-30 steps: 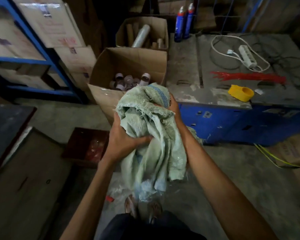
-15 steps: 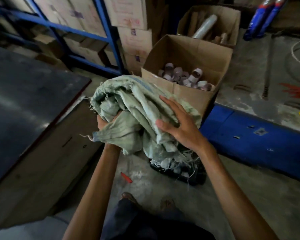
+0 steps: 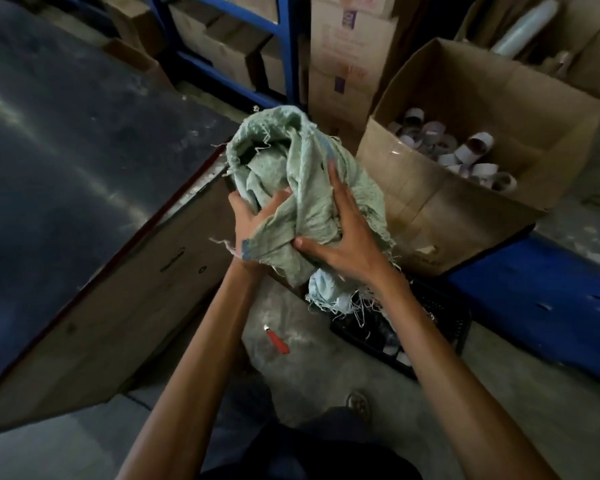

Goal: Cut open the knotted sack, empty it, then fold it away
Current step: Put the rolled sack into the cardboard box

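The pale green woven sack (image 3: 302,174) is bunched into a loose bundle in front of my chest, with frayed threads hanging from its lower end. My left hand (image 3: 253,223) grips it from the left side, fingers curled into the cloth. My right hand (image 3: 340,230) presses flat against the bundle's right side, thumb hooked under a fold. A red-handled cutter (image 3: 277,341) lies on the concrete floor below my hands.
A dark-topped wooden table (image 3: 84,174) fills the left. An open cardboard box of tape cores (image 3: 465,188) stands right of the sack, beside a blue bench (image 3: 534,299). A black crate (image 3: 440,327) sits on the floor under the sack. Blue shelving with cartons (image 3: 347,53) stands behind.
My view has swung left, away from the bench and toward the dark table. Both hands have gathered the sack into a tighter bundle and carried it leftward.
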